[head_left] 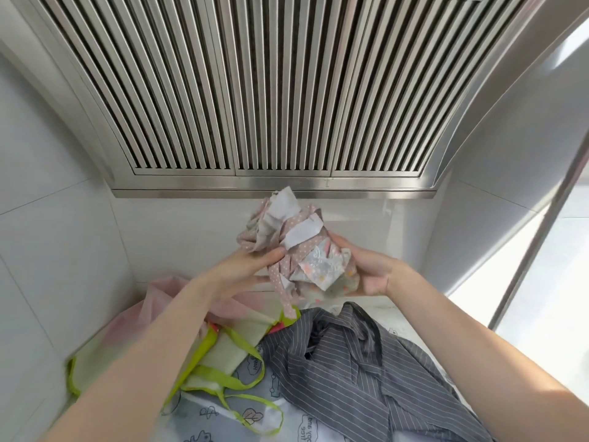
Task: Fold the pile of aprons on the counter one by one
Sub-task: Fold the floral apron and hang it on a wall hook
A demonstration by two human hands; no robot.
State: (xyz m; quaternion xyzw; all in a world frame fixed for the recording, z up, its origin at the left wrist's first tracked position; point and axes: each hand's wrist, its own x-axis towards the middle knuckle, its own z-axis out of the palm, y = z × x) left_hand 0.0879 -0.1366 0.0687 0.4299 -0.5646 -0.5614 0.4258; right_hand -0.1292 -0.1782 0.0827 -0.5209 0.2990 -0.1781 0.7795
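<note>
Left hand (251,269) and right hand (366,269) both grip crumpled pink dotted apron (287,240) — held up in air, under metal vent hood (274,90). Below on counter (392,309) — grey striped apron (360,371), green-edged apron (220,352), pale printed apron (287,422) in pile.

bare forearms (153,339), no sleeves, no jewelry

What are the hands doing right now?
Left hand: grips the crumpled pink dotted apron.
Right hand: grips the same apron from the other side.
</note>
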